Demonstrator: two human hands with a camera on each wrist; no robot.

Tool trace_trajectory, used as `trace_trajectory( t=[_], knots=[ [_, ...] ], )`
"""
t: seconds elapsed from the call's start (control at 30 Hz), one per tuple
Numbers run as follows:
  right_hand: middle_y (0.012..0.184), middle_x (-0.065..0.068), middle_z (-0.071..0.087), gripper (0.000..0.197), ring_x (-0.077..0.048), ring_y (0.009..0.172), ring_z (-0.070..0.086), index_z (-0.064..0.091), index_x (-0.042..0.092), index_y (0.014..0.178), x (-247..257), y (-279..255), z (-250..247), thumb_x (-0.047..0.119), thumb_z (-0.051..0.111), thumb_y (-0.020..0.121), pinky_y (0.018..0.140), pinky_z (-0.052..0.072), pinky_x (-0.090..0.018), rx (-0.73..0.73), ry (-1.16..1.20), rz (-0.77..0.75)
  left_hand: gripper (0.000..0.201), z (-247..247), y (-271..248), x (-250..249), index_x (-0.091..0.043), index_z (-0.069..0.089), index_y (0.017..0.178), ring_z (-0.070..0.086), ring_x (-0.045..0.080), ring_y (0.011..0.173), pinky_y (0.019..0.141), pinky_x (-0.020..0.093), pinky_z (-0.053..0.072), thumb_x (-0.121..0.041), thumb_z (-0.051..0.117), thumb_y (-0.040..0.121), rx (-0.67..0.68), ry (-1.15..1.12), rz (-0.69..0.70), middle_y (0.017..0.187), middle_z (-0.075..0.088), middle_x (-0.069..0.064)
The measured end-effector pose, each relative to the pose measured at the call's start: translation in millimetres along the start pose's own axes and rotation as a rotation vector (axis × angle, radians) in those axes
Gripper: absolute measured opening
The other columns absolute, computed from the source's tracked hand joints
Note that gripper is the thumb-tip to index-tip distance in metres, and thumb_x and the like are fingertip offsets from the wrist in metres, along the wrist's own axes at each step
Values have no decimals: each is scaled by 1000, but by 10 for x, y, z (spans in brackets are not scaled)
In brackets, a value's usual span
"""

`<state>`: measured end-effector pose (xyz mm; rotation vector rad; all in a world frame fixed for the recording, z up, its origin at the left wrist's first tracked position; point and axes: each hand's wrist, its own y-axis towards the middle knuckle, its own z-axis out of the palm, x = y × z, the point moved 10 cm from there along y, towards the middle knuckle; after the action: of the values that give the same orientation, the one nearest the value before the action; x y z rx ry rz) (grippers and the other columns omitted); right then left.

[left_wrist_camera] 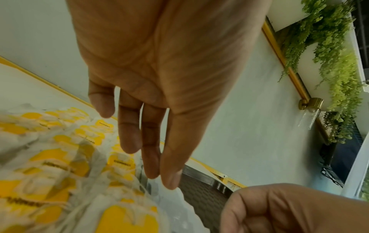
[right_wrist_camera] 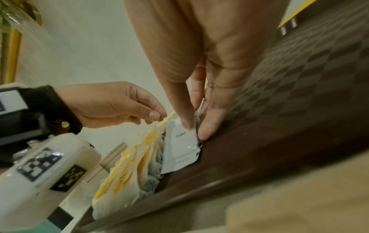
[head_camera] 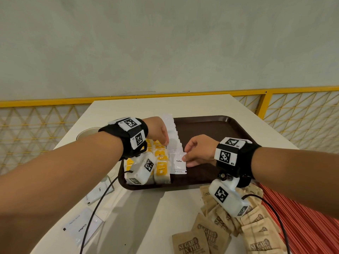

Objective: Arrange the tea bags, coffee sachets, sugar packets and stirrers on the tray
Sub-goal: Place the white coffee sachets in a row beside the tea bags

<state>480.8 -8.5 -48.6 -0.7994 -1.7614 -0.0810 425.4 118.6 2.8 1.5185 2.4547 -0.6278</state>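
coffee sachets (head_camera: 175,143) lie in an overlapping white row down the middle of the brown tray (head_camera: 216,125), too tightly shingled to count. right hand (head_camera: 199,151) grip is pinching the right edge of the nearest sachet (head_camera: 178,163), thumb on top beside the "coffee" print and fingers under its edge, sachet flat on the tray. left hand (head_camera: 158,131) grip is released, fingers straight and pointing down over the seam between the sachet row and the tea bags (head_camera: 161,162); cannot tell if the tips touch anything. tea bags, yellow-and-white, fill the tray's left part in two columns, touching the sachet row, partly hidden by the left wrist camera; count unclear. right part of the tray is bare. off the tray on the bench (head_camera: 183,198): two loose coffee sachets (head_camera: 82,226) near left, under the left arm and its cable. brown sugar packets (head_camera: 220,231) in a loose overlapping pile near right, at least six visible, some under the right wrist camera. red stirrers (head_camera: 302,226) bundled at the far right edge, mostly covered by the right arm. a round pale cup or bowl rim (head_camera: 88,132) sits left of the tray, behind the left wrist.
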Motion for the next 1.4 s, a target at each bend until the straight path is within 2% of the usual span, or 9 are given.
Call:
trace_trajectory(
  t=[0.27, 0.43, 0.6, 0.73, 1.03, 1.1, 1.23, 1.3, 1.4],
  knots=[
    [79, -13, 61, 22, -25, 72, 68, 57, 4, 84, 63, 27, -36, -11, 71, 76, 71, 60, -35, -19, -37, -39, 18, 61, 32, -114, -14, 76, 93, 58, 8, 85, 73, 20, 43, -23, 76, 77, -1, 88, 4, 91, 70, -4],
    [78, -13, 58, 24, -30, 78, 66, 56, 2, 82, 113, 56, -58, -13, 73, 73, 77, 59, -42, -50, -44, -87, 19, 56, 37, -98, -14, 77, 92, 58, 9, 86, 72, 20, 42, -24, 77, 77, -7, 85, -7, 93, 71, -3],
    [80, -15, 59, 25, -33, 81, 67, 57, 2, 82, 127, 67, -45, -11, 75, 71, 80, 58, -44, -62, -40, -100, 13, 18, 32, -65, -15, 77, 88, 60, 9, 86, 81, 25, 46, -21, 76, 77, -20, 76, 0, 85, 69, -7],
    [80, -15, 61, 27, -34, 80, 68, 57, 2, 84, 125, 43, -69, -7, 78, 70, 81, 58, -44, -58, -57, -77, 13, -22, 29, -50, -14, 77, 90, 58, 7, 82, 75, 20, 44, -21, 75, 79, -32, 52, 8, 80, 67, -9],
    [82, -13, 60, 25, -29, 79, 66, 58, 4, 84, 107, 36, -64, -6, 77, 72, 82, 58, -44, -36, -67, -59, 14, -32, -4, -30, -14, 76, 94, 60, 10, 93, 90, 27, 47, -20, 72, 82, -31, 20, 11, 100, 72, -2],
    [81, -9, 58, 19, -24, 78, 64, 59, 8, 81, 144, 49, -121, 3, 77, 76, 80, 58, -43, -77, -117, -62, 14, -106, -92, -41, -17, 75, 96, 61, 11, 93, 88, 28, 48, -20, 70, 83, -26, 2, 15, 101, 71, -2],
    [86, -6, 57, 10, -17, 81, 57, 59, 15, 84, 349, -42, -170, 10, 68, 85, 78, 58, -39, -132, -185, -121, 8, -387, -579, 70, -17, 72, 94, 59, 9, 80, 67, 22, 52, -17, 67, 87, -13, -298, -39, 84, 66, -5],
    [86, -4, 59, 10, -15, 81, 57, 60, 15, 84, 560, -165, -24, 6, 66, 85, 76, 55, -33, -86, -168, -218, 8, -466, -935, 190, -11, 71, 93, 60, 7, 74, 66, 23, 54, -11, 65, 87, 1, -457, -82, 78, 67, -4],
    [81, 0, 63, 10, -10, 73, 57, 65, 11, 87, 935, -435, 478, 2, 66, 83, 67, 49, -20, 68, -312, -420, 8, -426, -1444, 487, -7, 72, 90, 63, 9, 71, 69, 29, 56, -7, 68, 83, 35, -442, -152, 75, 68, 1]
  ],
)
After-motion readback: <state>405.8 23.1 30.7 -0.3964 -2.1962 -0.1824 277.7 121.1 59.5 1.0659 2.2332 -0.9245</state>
